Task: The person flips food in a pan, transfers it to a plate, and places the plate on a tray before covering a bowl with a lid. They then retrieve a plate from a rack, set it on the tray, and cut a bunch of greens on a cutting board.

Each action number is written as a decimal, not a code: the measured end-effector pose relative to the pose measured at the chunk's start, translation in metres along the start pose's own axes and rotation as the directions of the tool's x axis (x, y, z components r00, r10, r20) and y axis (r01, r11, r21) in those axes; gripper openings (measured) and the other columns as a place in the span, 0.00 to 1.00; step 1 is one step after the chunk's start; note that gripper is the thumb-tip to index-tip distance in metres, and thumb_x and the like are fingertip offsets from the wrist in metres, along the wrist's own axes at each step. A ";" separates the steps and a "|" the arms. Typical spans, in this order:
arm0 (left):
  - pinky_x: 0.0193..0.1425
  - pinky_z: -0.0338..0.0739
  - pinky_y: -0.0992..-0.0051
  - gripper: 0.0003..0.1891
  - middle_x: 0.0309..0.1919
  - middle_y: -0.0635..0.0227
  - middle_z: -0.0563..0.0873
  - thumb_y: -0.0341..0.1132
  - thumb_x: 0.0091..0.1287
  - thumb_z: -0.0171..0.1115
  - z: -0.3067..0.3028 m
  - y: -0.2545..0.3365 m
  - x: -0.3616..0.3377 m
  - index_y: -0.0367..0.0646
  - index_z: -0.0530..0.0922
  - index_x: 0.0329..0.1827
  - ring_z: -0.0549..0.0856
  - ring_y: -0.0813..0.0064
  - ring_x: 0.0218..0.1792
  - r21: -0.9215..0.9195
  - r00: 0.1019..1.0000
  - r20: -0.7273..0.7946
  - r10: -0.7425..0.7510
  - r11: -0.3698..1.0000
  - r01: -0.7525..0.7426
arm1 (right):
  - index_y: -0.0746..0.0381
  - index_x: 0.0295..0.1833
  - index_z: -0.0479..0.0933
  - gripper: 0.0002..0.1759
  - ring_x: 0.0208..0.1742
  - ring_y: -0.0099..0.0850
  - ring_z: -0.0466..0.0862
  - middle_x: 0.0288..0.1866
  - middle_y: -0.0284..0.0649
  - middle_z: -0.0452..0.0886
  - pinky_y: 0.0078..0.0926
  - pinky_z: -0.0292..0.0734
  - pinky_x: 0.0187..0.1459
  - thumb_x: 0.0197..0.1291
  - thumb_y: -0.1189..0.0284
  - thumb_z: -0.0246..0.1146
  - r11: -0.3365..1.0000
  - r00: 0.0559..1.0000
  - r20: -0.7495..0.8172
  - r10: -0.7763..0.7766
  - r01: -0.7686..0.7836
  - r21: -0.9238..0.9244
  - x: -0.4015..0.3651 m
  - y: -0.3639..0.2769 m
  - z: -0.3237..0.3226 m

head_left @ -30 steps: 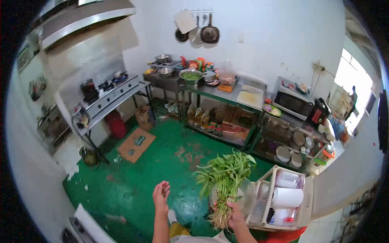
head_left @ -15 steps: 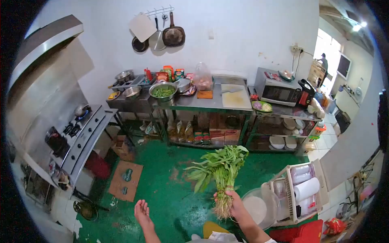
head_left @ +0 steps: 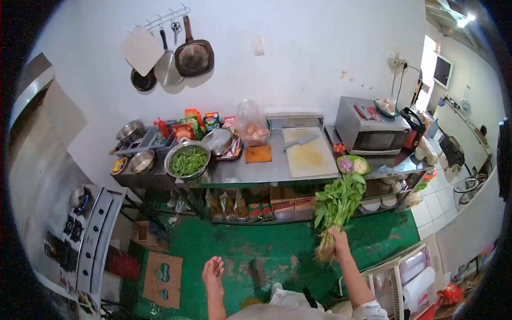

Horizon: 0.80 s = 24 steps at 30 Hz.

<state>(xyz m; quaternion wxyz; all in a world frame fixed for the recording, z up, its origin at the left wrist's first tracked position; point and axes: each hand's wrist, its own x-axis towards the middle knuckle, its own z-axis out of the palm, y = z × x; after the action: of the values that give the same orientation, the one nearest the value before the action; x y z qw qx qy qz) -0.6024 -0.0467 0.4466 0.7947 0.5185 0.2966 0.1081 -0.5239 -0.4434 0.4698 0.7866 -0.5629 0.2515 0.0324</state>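
My right hand (head_left: 338, 244) is wrapped round the lower stems of a bunch of leafy greens (head_left: 341, 201). Its leaves point up and away from me, and its pale, stringy roots hang below the fist. My left hand (head_left: 213, 273) is raised over the green floor with nothing in it, its fingers loosely bent and apart. Beyond the greens stands the steel table, with a knife (head_left: 300, 141) lying on a white cutting board (head_left: 311, 158). A green plate (head_left: 361, 162) of chopped purple and pale pieces sits right of the board.
On the table are a steel bowl of cut green vegetables (head_left: 188, 161), a plastic bag of eggs (head_left: 253, 127), an orange cloth (head_left: 258, 154) and a microwave (head_left: 373, 128). A gas stove (head_left: 95, 242) stands at left. A plastic crate (head_left: 397, 290) is at lower right; flattened cardboard (head_left: 162, 280) lies on the floor.
I am closer to the table, and the view has shifted. My right hand has carried the greens forward and to the right, towards the table's edge. My left hand stays raised and holds nothing.
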 end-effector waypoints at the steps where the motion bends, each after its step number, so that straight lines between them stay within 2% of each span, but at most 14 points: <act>1: 0.53 0.71 0.73 0.16 0.50 0.67 0.83 0.44 0.72 0.52 0.019 0.007 0.017 0.43 0.76 0.53 0.80 0.75 0.48 0.012 0.999 0.039 0.014 1.000 -0.014 | 0.69 0.52 0.69 0.27 0.37 0.35 0.81 0.42 0.47 0.79 0.36 0.78 0.38 0.54 0.61 0.65 1.000 1.000 -0.012 0.014 -0.014 -0.008 0.023 -0.009 0.007; 4: 0.52 0.73 0.75 0.17 0.50 0.67 0.83 0.45 0.71 0.54 0.064 0.012 0.068 0.43 0.76 0.54 0.81 0.76 0.48 0.030 0.995 0.101 0.010 0.999 -0.014 | 0.69 0.55 0.67 0.31 0.41 0.36 0.80 0.45 0.48 0.78 0.36 0.74 0.43 0.52 0.62 0.68 0.974 0.981 -0.136 -0.142 0.114 -0.196 0.091 -0.039 0.029; 6: 0.50 0.74 0.76 0.17 0.51 0.67 0.83 0.45 0.71 0.55 0.092 0.012 0.106 0.44 0.75 0.54 0.82 0.76 0.48 0.045 0.992 0.129 0.006 0.999 -0.012 | 0.70 0.54 0.68 0.31 0.45 0.37 0.78 0.45 0.48 0.77 0.37 0.71 0.46 0.51 0.62 0.69 0.847 0.924 -0.029 -0.381 0.336 -0.413 0.125 -0.065 0.054; 9: 0.51 0.74 0.77 0.17 0.51 0.67 0.83 0.45 0.71 0.54 0.130 0.004 0.161 0.44 0.76 0.55 0.82 0.77 0.49 0.073 0.988 0.142 -0.064 0.996 0.054 | 0.71 0.52 0.70 0.30 0.44 0.39 0.77 0.44 0.47 0.78 0.37 0.71 0.46 0.51 0.59 0.68 0.712 0.898 0.032 -0.438 0.369 -0.597 0.213 -0.064 0.060; 10: 0.51 0.74 0.78 0.17 0.51 0.68 0.83 0.44 0.71 0.54 0.146 0.001 0.184 0.43 0.76 0.55 0.82 0.78 0.49 0.090 0.981 0.183 -0.062 0.995 0.047 | 0.71 0.52 0.70 0.30 0.44 0.39 0.77 0.44 0.47 0.78 0.37 0.71 0.46 0.51 0.59 0.68 0.716 0.906 0.025 -0.423 0.351 -0.604 0.236 -0.059 0.058; 12: 0.52 0.74 0.79 0.15 0.49 0.68 0.84 0.42 0.71 0.54 0.188 -0.002 0.232 0.43 0.77 0.54 0.82 0.78 0.48 0.157 0.964 0.264 -0.030 0.988 -0.012 | 0.70 0.46 0.74 0.30 0.38 0.38 0.79 0.36 0.46 0.81 0.38 0.72 0.45 0.48 0.56 0.69 0.537 0.848 -0.021 -0.529 0.315 -0.783 0.280 -0.062 0.066; 13: 0.52 0.73 0.79 0.15 0.48 0.68 0.84 0.41 0.71 0.54 0.213 -0.002 0.260 0.43 0.78 0.53 0.82 0.77 0.48 0.208 0.953 0.304 0.000 0.976 -0.066 | 0.70 0.49 0.73 0.25 0.42 0.35 0.77 0.40 0.42 0.79 0.34 0.71 0.46 0.52 0.63 0.67 0.548 0.924 -0.121 -0.362 0.105 -0.830 0.271 -0.090 0.092; 14: 0.52 0.74 0.78 0.14 0.48 0.67 0.84 0.40 0.71 0.54 0.233 -0.012 0.297 0.42 0.78 0.52 0.82 0.76 0.48 0.263 0.925 0.376 0.049 0.952 -0.157 | 0.70 0.49 0.73 0.25 0.42 0.35 0.77 0.40 0.42 0.79 0.34 0.71 0.46 0.52 0.63 0.67 0.543 0.927 -0.121 -0.355 0.099 -0.834 0.287 -0.090 0.098; 16: 0.53 0.72 0.75 0.14 0.46 0.64 0.84 0.38 0.70 0.55 0.283 -0.025 0.360 0.39 0.78 0.51 0.81 0.72 0.48 0.398 0.866 0.489 0.102 0.858 -0.325 | 0.69 0.47 0.73 0.21 0.41 0.30 0.76 0.41 0.41 0.79 0.32 0.71 0.45 0.53 0.66 0.66 0.662 0.869 -0.033 -0.494 0.351 -0.662 0.321 -0.077 0.093; 17: 0.55 0.71 0.71 0.14 0.44 0.62 0.83 0.37 0.69 0.56 0.309 -0.026 0.384 0.38 0.77 0.52 0.80 0.69 0.48 0.485 0.843 0.529 0.099 0.779 -0.397 | 0.68 0.46 0.73 0.17 0.41 0.28 0.75 0.41 0.38 0.79 0.31 0.71 0.44 0.54 0.68 0.65 0.724 0.842 -0.131 -0.523 0.359 -0.589 0.371 -0.039 0.069; 19: 0.55 0.71 0.64 0.12 0.42 0.56 0.81 0.32 0.66 0.56 0.343 -0.052 0.443 0.36 0.76 0.49 0.79 0.57 0.47 0.535 0.697 0.594 0.401 0.451 -0.715 | 0.67 0.46 0.74 0.16 0.40 0.27 0.75 0.40 0.37 0.79 0.30 0.70 0.44 0.54 0.70 0.65 0.760 0.883 -0.158 -0.443 0.276 -0.588 0.378 -0.049 0.079; 20: 0.55 0.71 0.64 0.12 0.42 0.56 0.81 0.32 0.66 0.56 0.357 -0.053 0.459 0.36 0.76 0.49 0.79 0.57 0.47 0.545 0.705 0.595 0.385 0.451 -0.707 | 0.66 0.46 0.74 0.15 0.40 0.26 0.75 0.40 0.35 0.79 0.29 0.70 0.44 0.54 0.71 0.65 0.788 0.908 -0.183 -0.376 0.209 -0.579 0.375 -0.056 0.085; 22: 0.53 0.70 0.58 0.10 0.40 0.51 0.79 0.29 0.62 0.58 0.381 -0.058 0.482 0.36 0.75 0.45 0.76 0.48 0.46 0.708 0.743 0.372 0.556 0.348 -0.614 | 0.67 0.45 0.74 0.16 0.39 0.26 0.75 0.39 0.36 0.79 0.28 0.70 0.44 0.54 0.70 0.66 0.795 0.903 -0.186 -0.387 0.225 -0.564 0.364 -0.072 0.102; 24: 0.51 0.70 0.58 0.09 0.38 0.51 0.78 0.30 0.60 0.60 0.385 -0.066 0.503 0.35 0.75 0.40 0.76 0.50 0.45 0.756 0.726 0.345 0.595 0.283 -0.591 | 0.68 0.42 0.73 0.17 0.39 0.27 0.75 0.38 0.40 0.79 0.28 0.69 0.42 0.53 0.67 0.68 0.797 0.901 -0.153 -0.406 0.267 -0.541 0.358 -0.093 0.115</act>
<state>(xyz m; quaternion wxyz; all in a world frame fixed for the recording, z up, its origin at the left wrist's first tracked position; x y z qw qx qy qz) 0.0162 -0.1273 0.3172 0.3517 0.8989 0.0981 0.2422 -0.1391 -0.4564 0.4234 0.5631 -0.7847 0.2305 -0.1185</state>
